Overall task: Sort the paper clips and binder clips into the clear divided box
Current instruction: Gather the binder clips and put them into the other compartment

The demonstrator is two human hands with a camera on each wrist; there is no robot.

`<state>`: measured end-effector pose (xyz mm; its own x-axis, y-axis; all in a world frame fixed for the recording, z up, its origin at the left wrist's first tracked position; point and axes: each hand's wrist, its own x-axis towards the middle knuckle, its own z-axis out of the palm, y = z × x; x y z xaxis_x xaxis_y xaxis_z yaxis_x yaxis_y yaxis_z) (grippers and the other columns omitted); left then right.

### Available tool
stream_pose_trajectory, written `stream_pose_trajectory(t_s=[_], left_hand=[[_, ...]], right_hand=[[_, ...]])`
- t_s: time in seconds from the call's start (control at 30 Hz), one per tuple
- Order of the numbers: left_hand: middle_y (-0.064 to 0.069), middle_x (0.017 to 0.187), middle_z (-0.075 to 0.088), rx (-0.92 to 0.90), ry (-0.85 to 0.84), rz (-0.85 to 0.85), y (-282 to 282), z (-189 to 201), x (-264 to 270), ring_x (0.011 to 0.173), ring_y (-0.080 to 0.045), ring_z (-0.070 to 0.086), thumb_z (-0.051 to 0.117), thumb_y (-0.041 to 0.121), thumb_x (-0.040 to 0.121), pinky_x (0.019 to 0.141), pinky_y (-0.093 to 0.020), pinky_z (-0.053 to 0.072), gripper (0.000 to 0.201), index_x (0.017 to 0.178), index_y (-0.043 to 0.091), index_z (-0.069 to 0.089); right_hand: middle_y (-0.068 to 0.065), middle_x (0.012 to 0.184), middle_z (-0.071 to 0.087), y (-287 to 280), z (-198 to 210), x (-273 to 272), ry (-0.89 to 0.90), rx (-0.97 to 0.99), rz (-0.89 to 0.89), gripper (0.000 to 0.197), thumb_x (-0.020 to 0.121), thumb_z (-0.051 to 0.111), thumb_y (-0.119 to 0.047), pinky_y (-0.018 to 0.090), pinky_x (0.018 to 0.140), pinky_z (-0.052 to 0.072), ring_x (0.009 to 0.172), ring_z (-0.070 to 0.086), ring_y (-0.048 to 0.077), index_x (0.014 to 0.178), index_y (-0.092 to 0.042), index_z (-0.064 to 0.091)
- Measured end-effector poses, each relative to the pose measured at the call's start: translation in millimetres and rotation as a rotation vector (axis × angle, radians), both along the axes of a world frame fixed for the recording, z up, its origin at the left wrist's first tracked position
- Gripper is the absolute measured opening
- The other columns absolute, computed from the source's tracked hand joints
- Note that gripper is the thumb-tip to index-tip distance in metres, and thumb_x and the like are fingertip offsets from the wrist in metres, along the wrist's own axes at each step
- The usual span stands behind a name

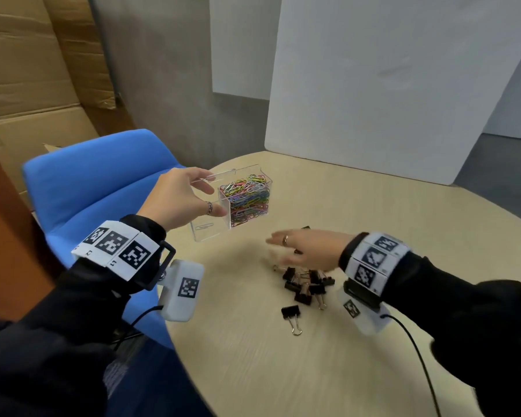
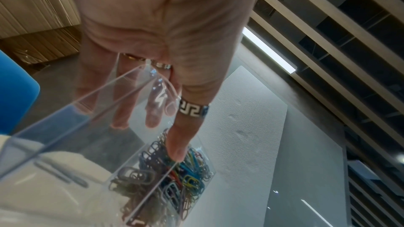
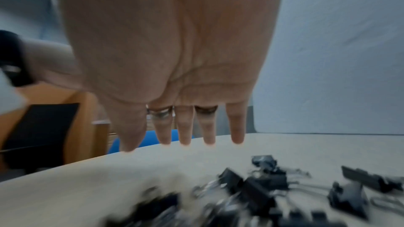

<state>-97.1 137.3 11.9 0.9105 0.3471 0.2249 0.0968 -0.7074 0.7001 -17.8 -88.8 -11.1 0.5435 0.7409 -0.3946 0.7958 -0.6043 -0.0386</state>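
Observation:
My left hand (image 1: 187,197) grips the clear divided box (image 1: 211,227) by its near wall and holds it lifted and tilted above the table. The far compartment is full of coloured paper clips (image 1: 248,197); the near one holds a single paper clip (image 1: 203,227). In the left wrist view the thumb lies along the divider, over the paper clips (image 2: 179,182), with the other fingers (image 2: 153,110) behind the box wall (image 2: 65,118). My right hand (image 1: 298,248) hovers flat, fingers straight, holding nothing, just above the pile of black binder clips (image 1: 306,284). The binder clips (image 3: 258,189) look blurred below the fingers (image 3: 186,127).
One binder clip (image 1: 292,316) lies apart, nearer to me on the round beige table (image 1: 373,356). A blue chair (image 1: 97,182) stands at the table's left edge. White boards (image 1: 388,85) lean behind the table, cardboard boxes (image 1: 27,70) at far left.

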Motion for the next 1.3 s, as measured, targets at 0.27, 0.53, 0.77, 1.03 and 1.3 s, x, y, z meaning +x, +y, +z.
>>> stream_pose_trajectory(t_s=[0.27, 0.53, 0.77, 1.03, 1.3], left_hand=[[0.01, 0.098, 0.067, 0.009, 0.026, -0.027, -10, -6, 5, 0.086, -0.01, 0.063, 0.085, 0.031, 0.061, 0.078, -0.029, 0.047, 0.067, 0.121, 0.023, 0.058], [0.016, 0.093, 0.065, 0.02, 0.06, -0.047, -18, -15, 11, 0.088, -0.01, 0.062, 0.085, 0.033, 0.061, 0.081, -0.032, 0.049, 0.066, 0.12, 0.026, 0.058], [0.013, 0.095, 0.065, 0.046, 0.089, -0.058, -29, -19, 18, 0.086, -0.009, 0.061, 0.085, 0.032, 0.06, 0.085, -0.032, 0.048, 0.067, 0.121, 0.025, 0.058], [0.009, 0.099, 0.065, 0.029, 0.13, -0.075, -38, -27, 27, 0.088, -0.013, 0.061, 0.085, 0.027, 0.062, 0.086, -0.032, 0.048, 0.068, 0.123, 0.022, 0.056], [0.013, 0.094, 0.063, -0.009, 0.141, -0.126, -51, -41, 20, 0.083, -0.006, 0.058, 0.085, 0.024, 0.062, 0.078, -0.026, 0.044, 0.065, 0.121, 0.023, 0.057]], right_hand=[[0.006, 0.156, 0.01, -6, -27, 29, -0.049, -0.224, -0.134, 0.054, 0.1, 0.03, -0.041, 0.045, 0.115, 0.019, 0.143, 0.01, 0.032, 0.148, -0.022, 0.017], [-0.004, 0.153, 0.028, -58, -9, 20, 0.104, 0.126, -0.239, 0.05, 0.099, 0.032, -0.04, 0.032, 0.114, 0.023, 0.139, 0.03, 0.015, 0.146, -0.023, 0.026], [0.019, 0.149, 0.029, -58, -17, 40, 0.105, -0.019, -0.46, 0.055, 0.101, 0.021, -0.041, 0.039, 0.112, 0.026, 0.136, 0.032, 0.029, 0.146, -0.01, 0.02], [-0.001, 0.158, 0.006, -66, -30, -11, 0.095, 0.009, -0.158, 0.059, 0.095, 0.034, -0.051, 0.037, 0.117, 0.021, 0.144, 0.015, 0.018, 0.148, -0.034, 0.014], [-0.012, 0.157, 0.007, -95, -21, -35, 0.144, -0.003, -0.087, 0.055, 0.095, 0.036, -0.051, 0.031, 0.117, 0.02, 0.144, 0.012, 0.01, 0.145, -0.04, 0.018]])
